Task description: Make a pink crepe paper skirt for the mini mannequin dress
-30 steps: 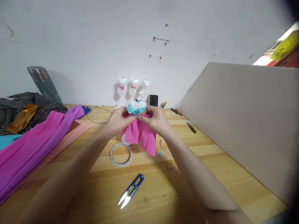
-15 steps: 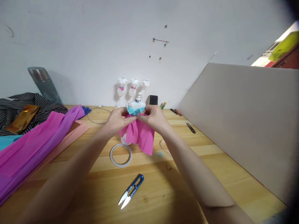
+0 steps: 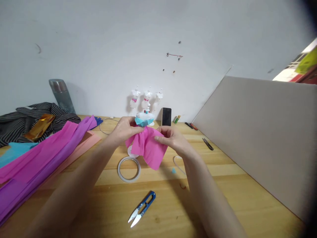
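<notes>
A small white dress form (image 3: 146,115) stands upright in front of me, with light blue crepe paper (image 3: 144,122) around its upper part. Pink crepe paper (image 3: 154,155) hangs below the blue in loose folds like a skirt. My left hand (image 3: 127,129) pinches the gathered top of the pink paper against the form's left side. At the right, my right hand (image 3: 170,138) grips the pink sheet's edge between thumb and fingers, apart from the form. The form's round white base (image 3: 132,152) shows partly beneath the paper; its middle is hidden.
Blue thread snips (image 3: 142,209) and a tape roll (image 3: 129,169) lie in front. Several crepe paper sheets (image 3: 56,145) cover the left side. Three white dress forms (image 3: 146,96) and a phone (image 3: 166,116) stand by the wall. A white panel (image 3: 267,132) borders the right.
My right hand has moved away from the form's waist, to the right and down, drawing the pink paper's edge outward. The left hand stays at the waist. The view has shifted slightly.
</notes>
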Available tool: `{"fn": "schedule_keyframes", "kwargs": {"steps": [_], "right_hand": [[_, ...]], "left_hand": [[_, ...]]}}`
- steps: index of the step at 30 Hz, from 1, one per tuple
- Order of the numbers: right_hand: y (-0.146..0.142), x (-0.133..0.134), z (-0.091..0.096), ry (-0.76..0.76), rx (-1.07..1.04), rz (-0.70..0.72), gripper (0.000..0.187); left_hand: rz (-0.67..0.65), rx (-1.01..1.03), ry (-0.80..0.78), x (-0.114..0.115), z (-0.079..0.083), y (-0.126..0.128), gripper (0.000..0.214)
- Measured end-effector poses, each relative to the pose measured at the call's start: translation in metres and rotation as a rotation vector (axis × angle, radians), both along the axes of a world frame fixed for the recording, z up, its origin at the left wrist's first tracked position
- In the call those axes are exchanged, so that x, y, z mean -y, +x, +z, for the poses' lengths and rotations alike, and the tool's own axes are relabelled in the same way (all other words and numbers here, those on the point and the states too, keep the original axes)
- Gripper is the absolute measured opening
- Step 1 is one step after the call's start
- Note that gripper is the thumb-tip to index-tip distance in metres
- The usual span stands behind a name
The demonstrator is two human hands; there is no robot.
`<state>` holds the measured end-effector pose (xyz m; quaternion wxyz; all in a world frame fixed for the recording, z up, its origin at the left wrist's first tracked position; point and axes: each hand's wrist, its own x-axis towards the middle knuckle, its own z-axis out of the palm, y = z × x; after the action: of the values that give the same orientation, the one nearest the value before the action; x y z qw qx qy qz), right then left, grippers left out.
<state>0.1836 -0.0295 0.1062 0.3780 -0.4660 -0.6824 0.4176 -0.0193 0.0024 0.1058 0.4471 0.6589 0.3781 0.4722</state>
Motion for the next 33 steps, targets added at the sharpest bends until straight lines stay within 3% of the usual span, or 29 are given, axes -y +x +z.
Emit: {"fn": "schedule_keyframes", "kwargs": {"steps": [8,14,22,26,33], "right_hand": [[0.015,-0.007,0.002,0.138,0.007,-0.118,0.020],[0.028,-0.005,0.008,0.162,-0.071,-0.171,0.029],[0.026,-0.003,0.005,0.166,-0.486,-0.352,0.044],[0.019,-0.004,0.004,0.233,-0.532,-0.449,0.050],[0.009,-0.015,-0.011,0.232,-0.545,-0.392,0.056]], "left_hand": [[0.022,0.135,-0.104,-0.006,0.002,-0.010,0.024],[0.027,0.301,-0.108,-0.018,-0.007,-0.017,0.024],[-0.033,0.290,-0.115,-0.016,-0.007,-0.023,0.026],[-0.056,0.294,-0.078,-0.013,-0.004,-0.025,0.027],[0.006,0.319,-0.066,-0.011,0.007,-0.036,0.021]]}}
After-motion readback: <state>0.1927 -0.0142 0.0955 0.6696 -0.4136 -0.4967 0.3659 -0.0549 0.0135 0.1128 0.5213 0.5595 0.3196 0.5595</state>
